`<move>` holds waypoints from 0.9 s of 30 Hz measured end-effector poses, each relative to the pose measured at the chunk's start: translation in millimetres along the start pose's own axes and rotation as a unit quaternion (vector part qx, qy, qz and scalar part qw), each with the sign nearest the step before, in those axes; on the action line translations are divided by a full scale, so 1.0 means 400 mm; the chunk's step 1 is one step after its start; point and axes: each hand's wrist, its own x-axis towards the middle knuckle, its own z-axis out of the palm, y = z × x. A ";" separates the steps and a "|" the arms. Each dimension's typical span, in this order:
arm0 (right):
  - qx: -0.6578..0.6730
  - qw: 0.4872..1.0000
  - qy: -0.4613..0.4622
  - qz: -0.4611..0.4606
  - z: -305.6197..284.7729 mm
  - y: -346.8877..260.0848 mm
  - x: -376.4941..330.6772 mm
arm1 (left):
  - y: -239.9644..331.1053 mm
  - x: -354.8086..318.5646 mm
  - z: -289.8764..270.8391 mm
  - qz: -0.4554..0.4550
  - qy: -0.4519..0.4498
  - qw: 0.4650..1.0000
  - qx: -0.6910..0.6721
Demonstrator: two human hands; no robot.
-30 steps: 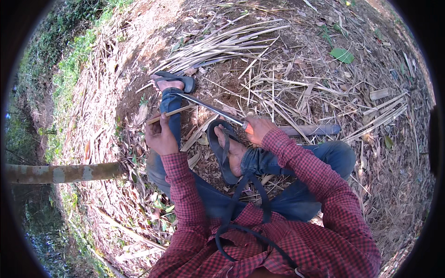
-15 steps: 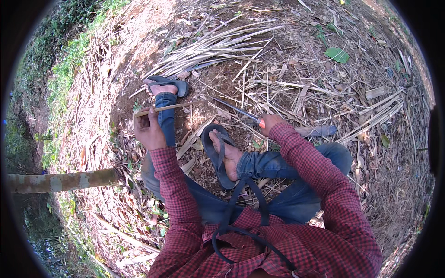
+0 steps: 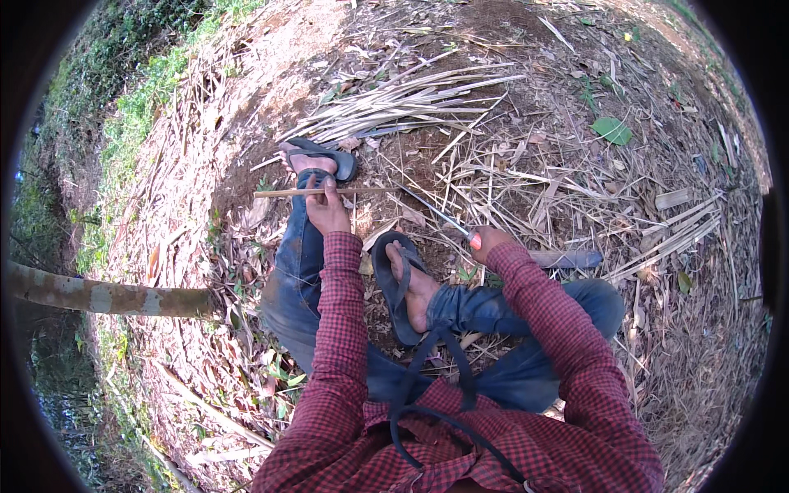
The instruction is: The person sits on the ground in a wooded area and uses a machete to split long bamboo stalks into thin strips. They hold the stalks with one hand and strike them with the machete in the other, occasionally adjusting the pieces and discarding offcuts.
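My left hand (image 3: 327, 209) is closed on a thin split wooden strip (image 3: 283, 193), gripping it near its middle. The strip lies level across the front of my left shin, one end pointing left. My right hand (image 3: 493, 241) is wrapped around the orange-red handle of a knife (image 3: 448, 218). Its narrow blade slants up and to the left, and the tip meets or nearly meets the strip's right end; whether they touch I cannot tell. Beneath the blade, my sandalled right foot (image 3: 419, 296) rests on the ground.
Beyond my left foot lies a pile of pale split strips (image 3: 403, 99). More strips and shavings (image 3: 534, 181) litter the ground to the right. A long flat grey piece (image 3: 565, 259) lies by my right knee. From the left a trunk (image 3: 115, 296) juts in; a green leaf (image 3: 611, 130) lies far right.
My left hand has moved right along the strip, away from its left end and closer to the knife. The knife stays in my right hand, and the whole view has shifted slightly.
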 end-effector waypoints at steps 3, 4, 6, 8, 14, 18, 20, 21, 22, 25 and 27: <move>0.008 1.000 -0.002 -0.012 0.001 -0.010 -0.004 | -0.138 -0.080 0.031 -0.086 0.026 0.996 0.009; 0.009 1.000 -0.001 -0.015 -0.001 -0.021 -0.007 | -0.179 -0.081 0.022 -0.091 0.025 0.995 0.019; 0.013 1.000 -0.008 -0.016 -0.001 -0.018 -0.005 | -0.176 -0.080 0.044 -0.066 0.020 0.998 0.002; 0.013 1.000 -0.009 -0.005 -0.004 -0.013 -0.001 | -0.145 -0.063 0.058 0.004 0.023 0.998 -0.051; 0.030 0.999 -0.022 -0.020 0.008 0.034 0.026 | 0.090 -0.024 0.039 -0.141 -0.072 0.947 -0.280; 0.067 0.996 0.002 -0.050 -0.003 0.031 0.005 | 0.214 -0.067 0.000 -0.233 -0.134 0.923 -0.274; 0.115 0.990 0.056 -0.057 -0.025 -0.012 -0.030 | 0.252 -0.090 -0.030 -0.224 -0.171 0.933 -0.224; 0.139 0.985 0.088 -0.054 -0.036 -0.022 -0.048 | 0.271 -0.103 -0.029 -0.234 -0.179 0.931 -0.214; 0.114 0.977 0.154 -0.089 -0.038 -0.019 -0.054 | 0.293 -0.116 -0.026 -0.245 -0.188 0.929 -0.205; 0.151 0.939 0.261 -0.164 -0.079 -0.067 -0.110 | 0.335 -0.135 -0.042 -0.260 -0.211 0.923 -0.189; 0.108 0.921 0.295 -0.228 -0.114 -0.068 -0.127 | 0.355 -0.143 -0.041 -0.272 -0.242 0.914 -0.182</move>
